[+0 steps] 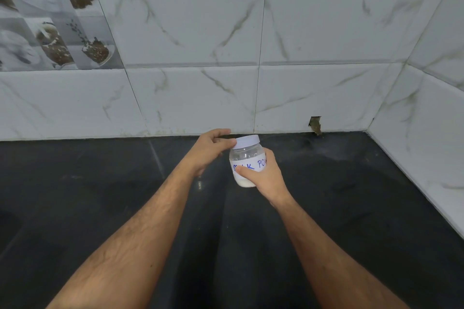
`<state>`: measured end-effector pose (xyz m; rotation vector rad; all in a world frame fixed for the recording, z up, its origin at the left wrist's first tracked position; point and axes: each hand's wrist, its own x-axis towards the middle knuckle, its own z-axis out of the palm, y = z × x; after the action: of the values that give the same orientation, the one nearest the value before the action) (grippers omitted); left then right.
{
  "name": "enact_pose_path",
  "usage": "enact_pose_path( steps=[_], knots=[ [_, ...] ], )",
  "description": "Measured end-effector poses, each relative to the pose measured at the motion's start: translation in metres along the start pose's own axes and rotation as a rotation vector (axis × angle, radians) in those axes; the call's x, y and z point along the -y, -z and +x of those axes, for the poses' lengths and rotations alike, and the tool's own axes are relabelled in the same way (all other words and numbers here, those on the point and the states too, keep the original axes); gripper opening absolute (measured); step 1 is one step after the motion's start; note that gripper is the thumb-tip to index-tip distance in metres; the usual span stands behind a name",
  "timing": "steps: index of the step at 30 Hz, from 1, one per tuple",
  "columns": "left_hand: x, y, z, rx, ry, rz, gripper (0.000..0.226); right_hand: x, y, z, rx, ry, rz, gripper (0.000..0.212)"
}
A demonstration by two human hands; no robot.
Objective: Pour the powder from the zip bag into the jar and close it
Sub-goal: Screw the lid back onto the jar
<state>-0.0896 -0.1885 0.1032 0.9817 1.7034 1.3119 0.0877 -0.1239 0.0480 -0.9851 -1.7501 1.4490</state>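
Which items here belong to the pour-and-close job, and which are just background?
Job:
- clear plastic jar with handwritten label, white powder at its bottom, gripped by right hand
- white screw lid, on the jar, touched by left hand

Background:
- black stone countertop
- white marble-pattern wall tiles

No zip bag visible.

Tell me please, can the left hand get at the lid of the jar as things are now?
Probably yes. The left hand is already at the white lid, with its fingers touching the lid's side. Nothing stands between them, and the right hand grips the jar lower down, around the label, leaving the lid free.
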Motion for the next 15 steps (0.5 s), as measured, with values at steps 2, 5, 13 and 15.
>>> enact_pose_path(
  steps=[2, 5, 13, 15],
  knots=[
    [-0.006, -0.009, 0.0, 0.03, 0.03, -0.003, 0.057, 0.003, -0.003, -0.002, -0.044, 0.02, -0.079, 0.081],
    [-0.017, -0.027, 0.0, 0.038, 0.072, 0.048, 0.098, 0.007, -0.01, -0.002, -0.05, 0.045, -0.132, 0.082],
    [-0.016, -0.027, 0.002, -0.037, 0.004, 0.065, 0.087, 0.008, -0.004, -0.003, -0.021, 0.018, -0.026, 0.08],
    [-0.013, -0.023, 0.001, -0.073, 0.003, 0.052, 0.08, 0.008, -0.001, -0.002, -0.061, 0.016, -0.03, 0.079]
  ],
)
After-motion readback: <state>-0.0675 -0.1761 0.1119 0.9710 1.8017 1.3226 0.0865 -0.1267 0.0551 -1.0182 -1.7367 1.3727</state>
